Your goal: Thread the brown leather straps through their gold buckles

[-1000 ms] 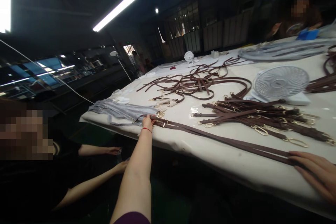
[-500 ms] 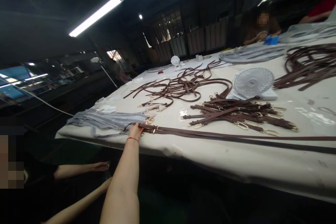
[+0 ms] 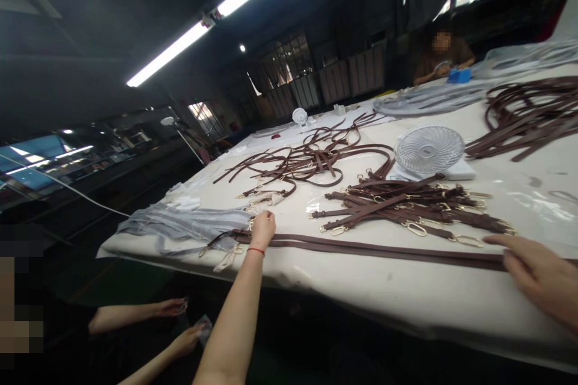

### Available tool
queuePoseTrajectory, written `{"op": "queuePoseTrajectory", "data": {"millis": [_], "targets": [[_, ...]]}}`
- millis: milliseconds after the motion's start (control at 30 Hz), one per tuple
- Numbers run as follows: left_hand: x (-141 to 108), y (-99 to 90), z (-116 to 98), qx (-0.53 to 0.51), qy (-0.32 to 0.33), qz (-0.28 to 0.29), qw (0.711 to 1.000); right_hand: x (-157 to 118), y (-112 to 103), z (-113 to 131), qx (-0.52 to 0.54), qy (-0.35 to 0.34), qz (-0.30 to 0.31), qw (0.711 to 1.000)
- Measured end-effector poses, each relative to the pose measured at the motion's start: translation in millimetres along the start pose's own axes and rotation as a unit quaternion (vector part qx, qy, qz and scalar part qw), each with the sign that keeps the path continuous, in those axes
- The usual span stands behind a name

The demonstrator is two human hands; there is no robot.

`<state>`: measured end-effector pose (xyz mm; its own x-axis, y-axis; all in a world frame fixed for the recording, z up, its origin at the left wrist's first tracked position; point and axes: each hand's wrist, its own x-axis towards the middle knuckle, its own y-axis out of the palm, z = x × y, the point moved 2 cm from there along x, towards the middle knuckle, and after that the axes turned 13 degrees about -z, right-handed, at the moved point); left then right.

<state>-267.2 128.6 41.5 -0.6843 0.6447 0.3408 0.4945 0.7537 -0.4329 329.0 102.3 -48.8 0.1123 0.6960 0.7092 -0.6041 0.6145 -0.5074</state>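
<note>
Straps (image 3: 361, 248) along worktop (image 3: 343, 274) near edge, probably for straightness. Left hand (image 3: 264, 228): can't tell grip. Right hand (image 3: 537, 274): fingers apart.

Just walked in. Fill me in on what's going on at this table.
A person's right hand is on long, flat, dark-brown strap lengths lying along the near edge of the off-white table. The left hand is over them nearer their left end, its grip unclear. Beyond lie a pile of short brown straps with gold-coloured rings and a round white fan. At lower left, a co-worker's hand holds a small clear item.
</note>
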Motion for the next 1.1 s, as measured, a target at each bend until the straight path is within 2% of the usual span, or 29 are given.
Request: {"op": "queuePoseTrajectory", "data": {"millis": [100, 167, 233, 333, 433, 500, 633, 733, 833, 900, 967, 1033, 1100], "targets": [[-19, 62.5, -24, 0.010, 0.082, 0.071, 0.994, -13, 40, 54, 0.048, -0.067, 0.066, 0.994], [-26, 100.2, -37, 0.016, 0.123, 0.100, 0.987, -23, 57, 74, 0.048, -0.106, 0.084, 0.990], [-27, 133.1, -48, 0.026, 0.152, 0.119, 0.981, -29, 63, 78, 0.032, -0.124, 0.046, 0.991], [-20, 173.5, -60, 0.052, 0.173, 0.137, 0.974, -32, 64, 70, 0.008, -0.131, -0.017, 0.991], [-10, 200.8, -68, 0.082, 0.163, 0.147, 0.972, -31, 64, 65, -0.011, -0.150, -0.020, 0.988], [-5, 210.3, -71, 0.096, 0.146, 0.149, 0.973, -31, 64, 65, -0.016, -0.142, -0.019, 0.990], [1, 210.8, -83, 0.089, 0.133, 0.147, 0.976, -31, 64, 65, 0.005, -0.113, -0.011, 0.994], [0, 200.0, -100, 0.057, 0.150, 0.150, 0.976, -31, 62, 66, 0.016, -0.104, -0.011, 0.994], [-20, 182.7, -121, 0.022, 0.165, 0.146, 0.975, -29, 58, 69, 0.025, -0.109, -0.017, 0.994], [-48, 166.8, -135, -0.003, 0.167, 0.141, 0.976, -26, 55, 73, 0.026, -0.112, -0.021, 0.993], [-87, 146.8, -148, -0.034, 0.182, 0.151, 0.971, -24, 51, 79, 0.026, -0.106, -0.029, 0.994], [-134, 123.8, -163, -0.050, 0.249, 0.192, 0.948, -21, 47, 83, 0.027, -0.082, -0.045, 0.995], [-183, 100.6, -174, 0.007, 0.346, 0.244, 0.906, -19, 43, 88, 0.039, -0.052, -0.055, 0.996]]}}
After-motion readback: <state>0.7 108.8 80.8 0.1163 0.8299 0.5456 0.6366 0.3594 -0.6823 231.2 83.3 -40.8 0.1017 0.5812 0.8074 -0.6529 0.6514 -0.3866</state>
